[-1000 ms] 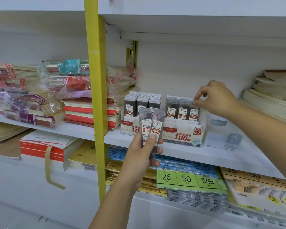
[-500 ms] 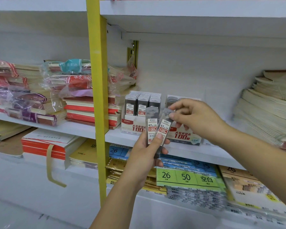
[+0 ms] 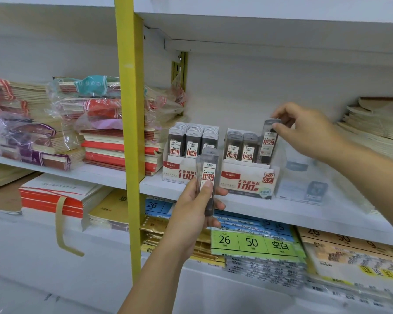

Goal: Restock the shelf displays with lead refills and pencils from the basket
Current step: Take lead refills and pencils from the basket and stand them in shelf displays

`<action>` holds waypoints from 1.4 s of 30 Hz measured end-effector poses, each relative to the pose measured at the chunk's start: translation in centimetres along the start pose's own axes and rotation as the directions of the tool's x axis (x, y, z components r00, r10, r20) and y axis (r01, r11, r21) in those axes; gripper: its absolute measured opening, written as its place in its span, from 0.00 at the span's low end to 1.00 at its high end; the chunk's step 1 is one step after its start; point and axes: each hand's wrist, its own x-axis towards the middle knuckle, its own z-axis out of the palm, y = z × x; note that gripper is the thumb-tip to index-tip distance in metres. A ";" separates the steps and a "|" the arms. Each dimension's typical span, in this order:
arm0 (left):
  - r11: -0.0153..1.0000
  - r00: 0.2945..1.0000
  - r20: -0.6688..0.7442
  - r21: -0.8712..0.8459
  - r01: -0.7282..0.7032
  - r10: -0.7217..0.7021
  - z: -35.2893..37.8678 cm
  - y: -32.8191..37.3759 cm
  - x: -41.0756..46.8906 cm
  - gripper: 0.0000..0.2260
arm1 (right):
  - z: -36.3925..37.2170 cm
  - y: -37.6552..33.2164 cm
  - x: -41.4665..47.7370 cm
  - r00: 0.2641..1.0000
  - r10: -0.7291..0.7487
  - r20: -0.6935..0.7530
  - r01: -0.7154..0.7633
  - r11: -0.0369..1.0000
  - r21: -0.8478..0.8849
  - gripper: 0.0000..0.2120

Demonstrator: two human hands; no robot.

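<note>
Right hand (image 3: 309,132) pinches top of lead refill case (image 3: 268,141), upright in rightmost slot of 0.7 display box (image 3: 247,180), higher than neighbours. Left hand (image 3: 191,211) grips refill cases (image 3: 208,177) just front-left of box.

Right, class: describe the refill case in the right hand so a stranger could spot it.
Right of the yellow upright, on the white shelf, stands the display box marked HB 0.7. The refill case is at its right end. Unlike its two seated neighbours, it sticks up higher, pinched by the right hand.
</note>
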 end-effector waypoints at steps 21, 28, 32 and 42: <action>1.000 1.000 0.028 0.012 0.004 -0.004 0.3 0.5 -0.5 0.08 | 1.2 -4.4 -3.1 0.997 0.010 0.074 -0.032 0.955 0.294 0.05; 1.000 0.998 0.057 0.011 -0.003 0.002 0.6 0.4 -0.7 0.08 | 2.4 -7.9 -5.2 0.933 0.020 0.360 -0.225 0.813 0.537 0.11; 1.000 0.998 0.060 0.002 0.007 -0.007 0.5 0.2 -0.4 0.10 | 1.2 -6.1 -4.0 0.976 0.146 0.160 -0.213 0.781 0.587 0.06; 0.999 0.999 0.037 0.038 0.007 -0.009 0.3 -0.4 0.1 0.11 | -0.7 -0.9 -0.9 0.997 -0.001 -0.074 0.007 0.996 0.086 0.11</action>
